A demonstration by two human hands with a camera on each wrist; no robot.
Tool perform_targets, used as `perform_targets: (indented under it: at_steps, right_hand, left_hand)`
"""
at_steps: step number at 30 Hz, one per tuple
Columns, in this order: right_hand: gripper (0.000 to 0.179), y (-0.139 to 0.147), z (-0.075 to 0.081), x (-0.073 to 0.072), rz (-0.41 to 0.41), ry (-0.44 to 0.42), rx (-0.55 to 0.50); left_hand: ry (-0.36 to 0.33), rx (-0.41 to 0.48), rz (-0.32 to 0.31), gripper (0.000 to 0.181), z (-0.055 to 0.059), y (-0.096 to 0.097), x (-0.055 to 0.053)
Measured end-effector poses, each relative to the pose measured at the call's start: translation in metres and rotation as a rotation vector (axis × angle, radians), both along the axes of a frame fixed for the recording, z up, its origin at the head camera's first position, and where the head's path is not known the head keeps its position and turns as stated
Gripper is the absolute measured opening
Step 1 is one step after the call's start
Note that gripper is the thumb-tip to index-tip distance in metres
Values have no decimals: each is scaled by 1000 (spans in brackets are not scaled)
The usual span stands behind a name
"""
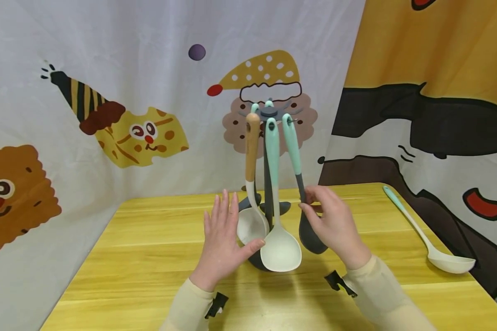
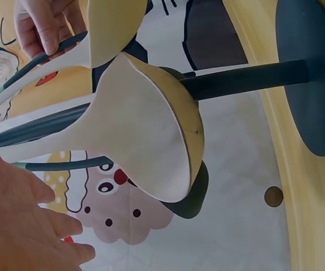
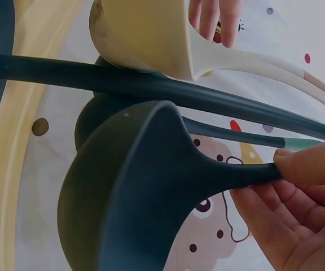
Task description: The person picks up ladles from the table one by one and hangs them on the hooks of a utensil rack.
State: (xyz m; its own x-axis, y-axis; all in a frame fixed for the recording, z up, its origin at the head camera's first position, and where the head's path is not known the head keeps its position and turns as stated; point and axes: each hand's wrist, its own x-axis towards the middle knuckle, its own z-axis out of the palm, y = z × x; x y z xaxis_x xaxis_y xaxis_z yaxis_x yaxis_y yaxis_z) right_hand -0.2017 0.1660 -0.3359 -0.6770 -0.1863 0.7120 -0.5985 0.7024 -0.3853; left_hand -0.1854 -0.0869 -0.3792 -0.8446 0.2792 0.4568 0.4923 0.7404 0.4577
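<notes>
My right hand (image 1: 333,220) pinches the dark neck of a ladle (image 1: 312,236) with a mint handle, which hangs at the right of a dark utensil stand (image 1: 268,170). In the right wrist view, thumb and fingers meet on the neck just behind the dark bowl (image 3: 145,186). My left hand (image 1: 221,243) is spread with straight fingers at the stand's left, its thumb overlapping the edge of a white turner-like spoon (image 1: 280,253) with a mint handle. Beside it hangs a white ladle (image 1: 248,225) with a wooden handle. Darker utensils hang behind, partly hidden.
Another white ladle (image 1: 451,263) with a mint handle lies on the right side of the wooden table (image 1: 149,257). The stand's round dark base (image 2: 315,84) rests on the tabletop. A printed cloth (image 1: 149,46) hangs behind the table and down its right side.
</notes>
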Motion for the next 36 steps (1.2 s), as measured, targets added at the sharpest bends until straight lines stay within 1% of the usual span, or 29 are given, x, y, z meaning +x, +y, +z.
perform_targets:
  at_steps: [5, 12, 23, 30, 36]
  right_hand:
    - [30, -2, -3, -2, 20, -14, -21]
    - [31, -3, -2, -2, 45, -56, -43]
    - [32, -3, -5, -4, 102, -66, -49]
    - [32, -1, -8, -7, 156, -95, -78]
    - [32, 8, -10, -9, 157, -128, -61]
  left_hand:
    - [-5, -17, 5, 113, -3, -3, 0]
    - [-15, -46, 21, 112, -8, -8, 0]
    - [-33, -70, 38, 111, -16, -16, -1]
    - [-10, -79, 46, 111, -17, -17, -1]
    - [-46, -86, 65, 112, -17, -19, 0]
